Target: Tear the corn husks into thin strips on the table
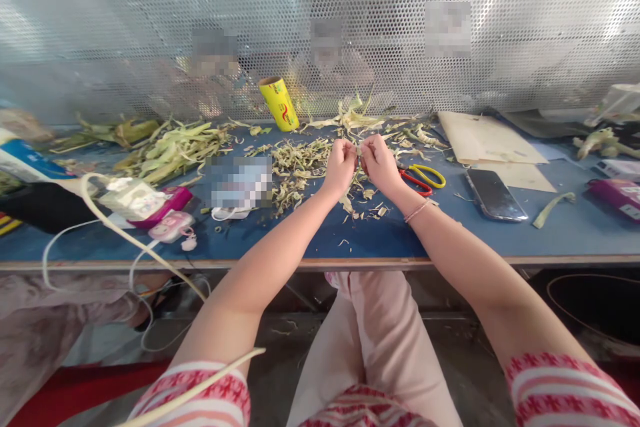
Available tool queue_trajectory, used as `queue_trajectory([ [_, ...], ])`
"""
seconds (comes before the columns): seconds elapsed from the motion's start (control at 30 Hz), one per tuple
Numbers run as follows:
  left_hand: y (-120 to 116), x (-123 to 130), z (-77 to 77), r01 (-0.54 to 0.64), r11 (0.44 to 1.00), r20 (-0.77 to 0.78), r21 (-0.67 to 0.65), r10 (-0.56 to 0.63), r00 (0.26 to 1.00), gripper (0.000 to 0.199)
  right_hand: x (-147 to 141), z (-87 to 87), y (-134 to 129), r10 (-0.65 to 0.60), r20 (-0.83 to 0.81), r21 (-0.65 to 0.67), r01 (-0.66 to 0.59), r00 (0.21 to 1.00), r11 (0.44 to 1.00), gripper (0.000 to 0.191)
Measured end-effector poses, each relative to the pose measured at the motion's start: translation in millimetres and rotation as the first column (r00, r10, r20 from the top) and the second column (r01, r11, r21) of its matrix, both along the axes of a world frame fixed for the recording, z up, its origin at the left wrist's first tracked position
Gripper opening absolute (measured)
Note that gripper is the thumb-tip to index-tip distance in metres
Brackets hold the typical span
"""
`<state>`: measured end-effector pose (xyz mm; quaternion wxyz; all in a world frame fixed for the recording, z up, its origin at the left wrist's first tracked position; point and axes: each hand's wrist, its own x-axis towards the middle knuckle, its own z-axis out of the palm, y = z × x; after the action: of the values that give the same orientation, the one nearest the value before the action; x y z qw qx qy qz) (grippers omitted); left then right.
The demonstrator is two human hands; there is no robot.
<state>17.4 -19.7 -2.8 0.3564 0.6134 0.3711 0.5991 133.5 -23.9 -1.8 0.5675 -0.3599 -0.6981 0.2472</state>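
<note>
My left hand (341,165) and my right hand (379,161) meet above the blue table, fingertips pinched close together. What they pinch is small and mostly hidden by the fingers. Beneath and to the left of them lies a spread of short, curled, pale-green dried plant pieces (299,163). Just beyond the hands is a clump of longer pale plant strips (357,117). A pair of scissors (421,178) with red and yellow handles rests right beside my right hand, its blades partly covered by the hand.
A yellow cardboard tube (280,104) stands tilted at the back, before a perforated metal panel (380,20). Long dried stalks (175,150) are heaped at left, near a charger with white cables (135,199). To the right lie a phone (495,195) and tan paper sheets (487,139).
</note>
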Motion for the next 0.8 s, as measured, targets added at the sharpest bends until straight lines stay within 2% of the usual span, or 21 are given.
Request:
queue_trajectory([
  [0.1,0.9,-0.7,0.8,0.003,1.000,0.000,0.028,-0.003,1.000,0.024,-1.4,-0.3,2.6,0.022,-0.081,-0.059,-0.027,0.997,0.998,0.022],
  [0.27,-3.3,-0.5,5.7,0.096,0.993,0.017,0.066,-0.097,0.995,0.022,0.2,1.6,7.8,0.065,-0.254,-0.168,-0.110,0.965,0.980,0.029],
  [0.5,-10.3,-1.0,11.7,0.202,0.979,0.024,-0.009,-0.202,0.979,0.019,3.5,5.1,8.6,0.085,-0.381,-0.229,-0.182,0.921,0.956,0.035],
  [0.63,-4.5,0.3,8.3,0.219,0.973,0.186,-0.074,-0.202,0.962,0.021,0.2,5.1,9.3,0.069,-0.412,-0.244,-0.183,0.909,0.952,0.031],
  [0.8,1.4,3.5,7.1,0.242,0.958,0.412,-0.153,-0.160,0.897,0.024,-4.6,5.6,9.3,0.062,-0.410,-0.255,-0.180,0.910,0.950,0.024],
])
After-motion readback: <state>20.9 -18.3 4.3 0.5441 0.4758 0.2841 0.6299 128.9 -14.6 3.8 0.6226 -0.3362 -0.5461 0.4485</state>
